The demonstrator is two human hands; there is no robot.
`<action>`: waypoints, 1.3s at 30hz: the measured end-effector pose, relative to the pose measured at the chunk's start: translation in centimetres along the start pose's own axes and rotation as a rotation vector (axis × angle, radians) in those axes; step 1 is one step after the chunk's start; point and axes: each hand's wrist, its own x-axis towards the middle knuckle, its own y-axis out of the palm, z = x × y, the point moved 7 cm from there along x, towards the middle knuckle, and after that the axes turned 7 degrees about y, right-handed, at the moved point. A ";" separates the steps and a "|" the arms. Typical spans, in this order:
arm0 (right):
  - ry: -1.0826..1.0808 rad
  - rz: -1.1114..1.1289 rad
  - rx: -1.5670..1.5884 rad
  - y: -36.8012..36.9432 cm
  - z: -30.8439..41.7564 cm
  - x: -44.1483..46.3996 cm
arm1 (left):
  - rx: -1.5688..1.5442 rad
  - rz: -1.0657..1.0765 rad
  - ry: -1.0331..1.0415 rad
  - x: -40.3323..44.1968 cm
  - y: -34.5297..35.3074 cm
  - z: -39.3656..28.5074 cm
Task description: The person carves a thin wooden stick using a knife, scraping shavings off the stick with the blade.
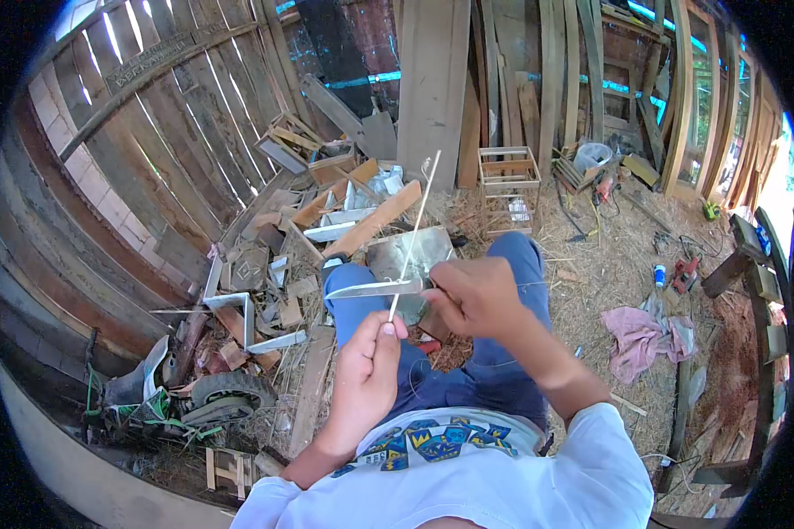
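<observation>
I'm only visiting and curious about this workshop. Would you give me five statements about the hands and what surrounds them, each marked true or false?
1. The left hand holds a thin stick. True.
2. The right hand is empty. False: it grips a knife.
3. The knife's blade crosses the stick above the left hand in the picture. True.
4. The pink cloth hangs on the plank wall. False: it lies on the ground, on the person's right.
5. A wheel is on the ground to the person's left. True.
</observation>
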 end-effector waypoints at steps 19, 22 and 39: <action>-0.005 0.001 0.022 -1.5 0.4 -0.2 | 0.180 0.028 -0.011 -0.9 -0.1 -0.4; 0.170 -0.088 0.019 -2.1 -3.0 0.4 | 0.129 -0.014 -0.042 -1.1 -0.5 -0.4; 0.296 -0.152 -0.036 -2.2 -6.9 0.5 | 0.258 0.048 0.017 -1.4 -0.8 -0.6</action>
